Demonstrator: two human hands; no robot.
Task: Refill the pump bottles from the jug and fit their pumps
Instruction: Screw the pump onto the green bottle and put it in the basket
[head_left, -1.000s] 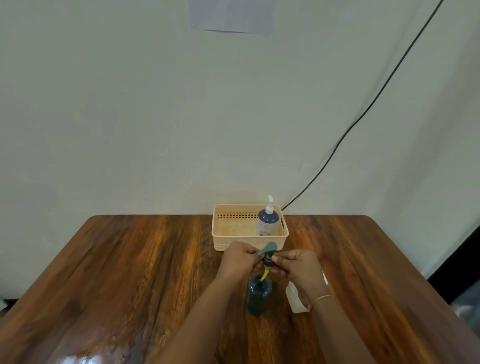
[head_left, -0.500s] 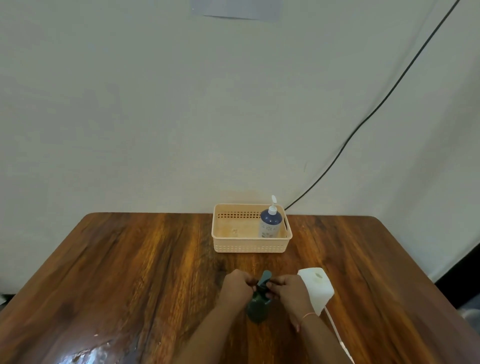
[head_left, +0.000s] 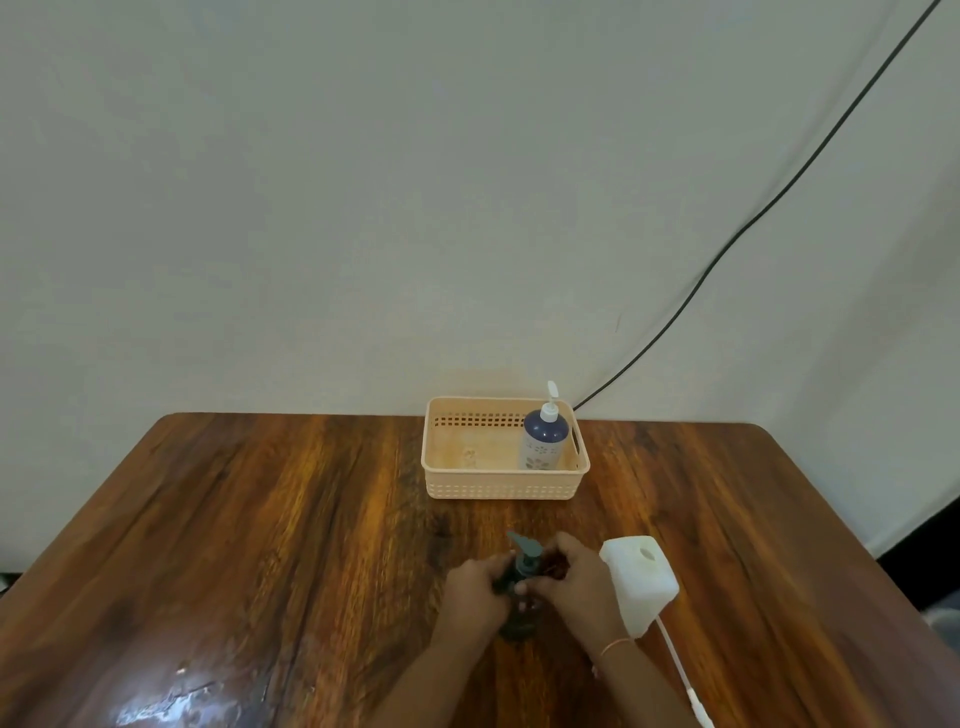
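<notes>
Hands: left hand and right hand meet near the table's front, both closed around 1 dark green plastic pump bottle.
Left hand: fingers curled round the bottle's shoulder.
Right hand: fingertips pinched at the collar under the dark green pump head, which sits atop the bottle; a thin bracelet circles the wrist.
Hidden: the hands cover most of the bottle body.
Jug: white translucent plastic jug stands just right of the right hand, cap hole open.
White cord: runs from the jug's base to the lower frame edge, cut off there.
Surface: glossy brown wooden table.
Far: beige perforated plastic basket holds 1 upright dark blue pump bottle with white pump in its right end.
Wall: black cable slants up right.
</notes>
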